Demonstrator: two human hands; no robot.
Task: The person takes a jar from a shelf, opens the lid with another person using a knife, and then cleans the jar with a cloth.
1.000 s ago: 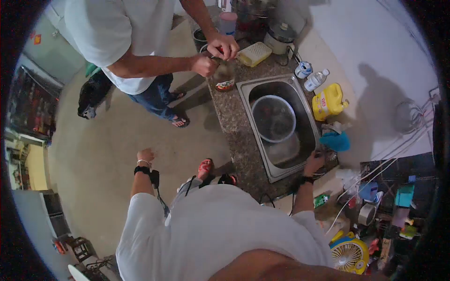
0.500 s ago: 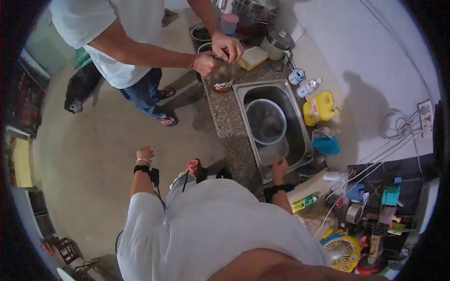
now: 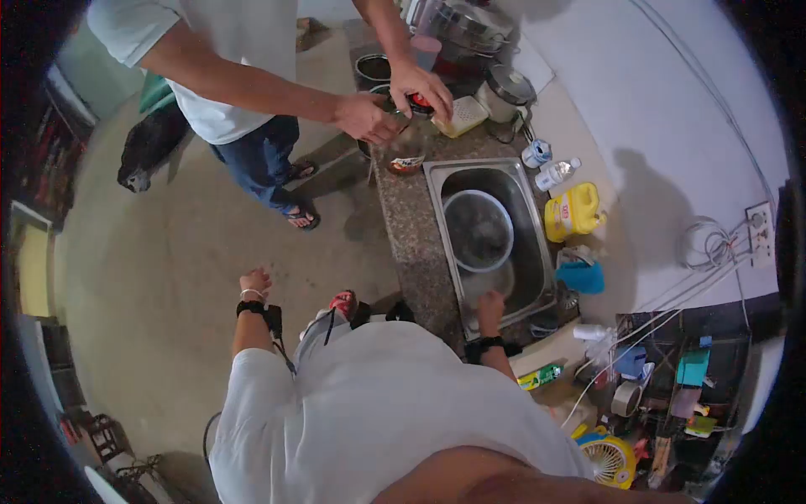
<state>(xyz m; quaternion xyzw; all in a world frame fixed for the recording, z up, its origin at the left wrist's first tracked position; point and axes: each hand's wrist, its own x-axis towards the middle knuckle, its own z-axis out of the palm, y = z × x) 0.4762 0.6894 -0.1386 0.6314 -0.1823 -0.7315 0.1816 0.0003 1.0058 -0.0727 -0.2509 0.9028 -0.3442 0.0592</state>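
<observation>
My left hand (image 3: 255, 284) hangs over the floor at my left side, fingers loosely apart, with nothing in it. My right hand (image 3: 489, 307) is over the near end of the metal sink (image 3: 537, 290); its fingers are too small and dim to make out. Ahead of it, in the sink, stands a round white-rimmed basin (image 3: 478, 239) with cloudy water and dim contents. Across the counter, another person's hands (image 3: 395, 113) are around the top of a clear jar (image 3: 406, 160) with an orange label and a red part at the top.
Along the wall side stand a can (image 3: 536, 153), a clear bottle (image 3: 557, 174), a yellow jug (image 3: 574, 212) and a blue cloth (image 3: 581, 277). A lidded pot (image 3: 506, 91) and a pale perforated container (image 3: 461, 116) stand beyond the sink. A yellow fan (image 3: 609, 462) is at lower right.
My right hand has shifted slightly left at the sink's near end. The other person's hands have moved a little over the jar. My left hand stays nearly in place.
</observation>
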